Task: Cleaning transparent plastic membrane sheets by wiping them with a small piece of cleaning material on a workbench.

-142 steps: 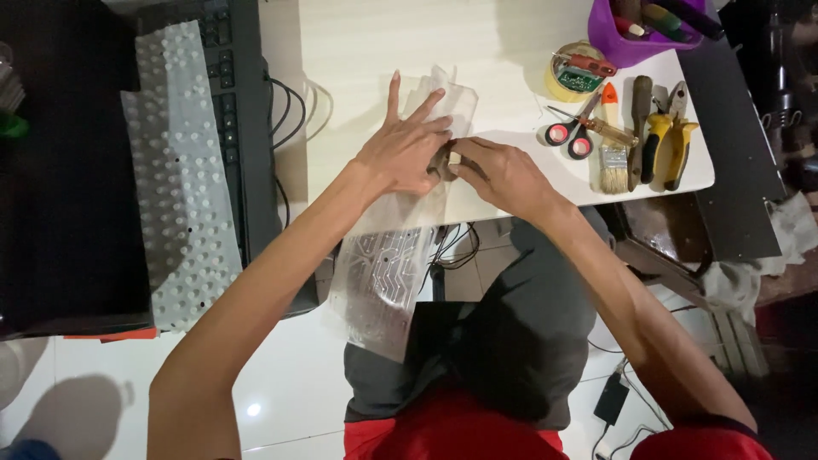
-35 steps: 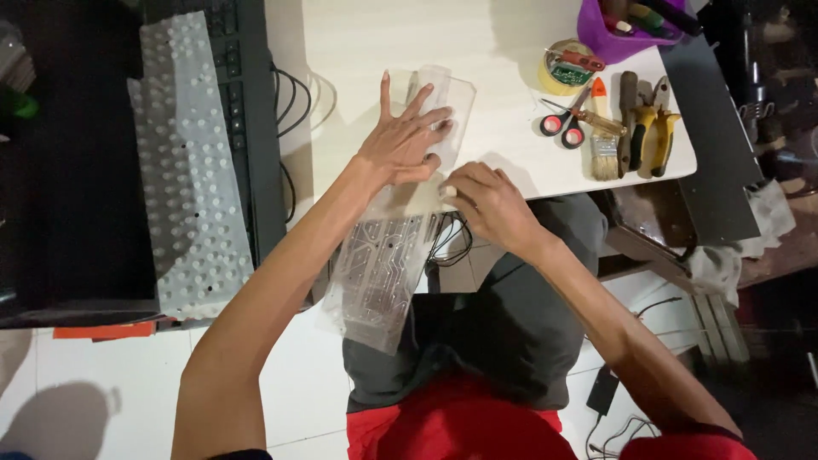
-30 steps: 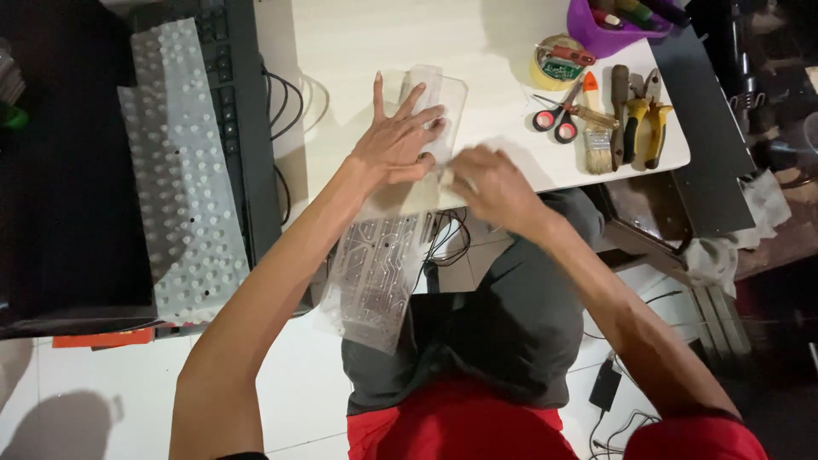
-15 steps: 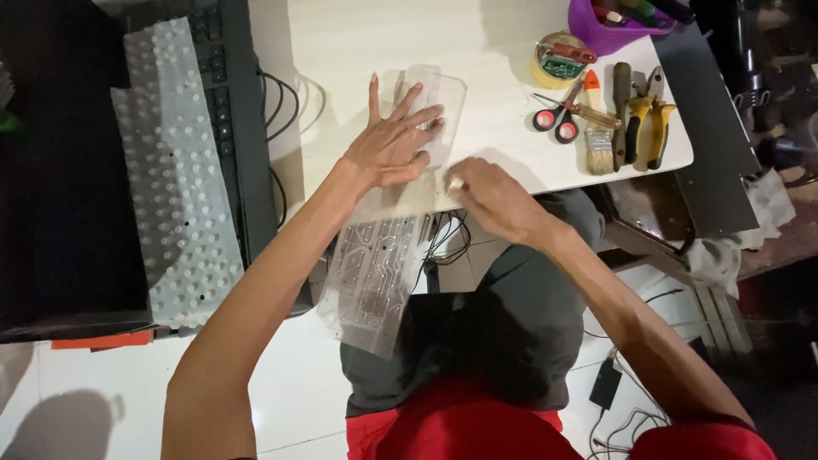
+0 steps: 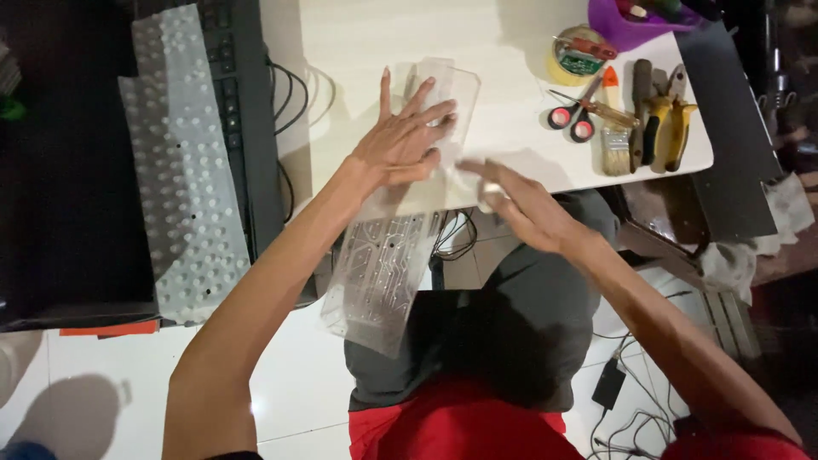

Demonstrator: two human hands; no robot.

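Note:
A long clear plastic sheet with printed circuit traces (image 5: 382, 273) lies across the white table's (image 5: 503, 51) front edge and hangs down toward my lap. My left hand (image 5: 400, 140) rests flat on it with fingers spread, pinning it to the table. My right hand (image 5: 515, 200) is at the sheet's right side near the table edge, blurred by motion, with a small white wad (image 5: 487, 203) in its fingers.
A pale dimpled rubber mat (image 5: 179, 170) lies on a black keyboard (image 5: 243, 119) at the left. At the table's right are scissors (image 5: 578, 119), a tape roll (image 5: 573, 55), a small brush (image 5: 613, 140), yellow-handled pliers (image 5: 669, 119) and a purple container (image 5: 635, 21). Cables trail on the floor.
My right hand has slid back and forth beside the sheet near the table edge. The left hand has stayed flat on the sheet. The view shifted slightly.

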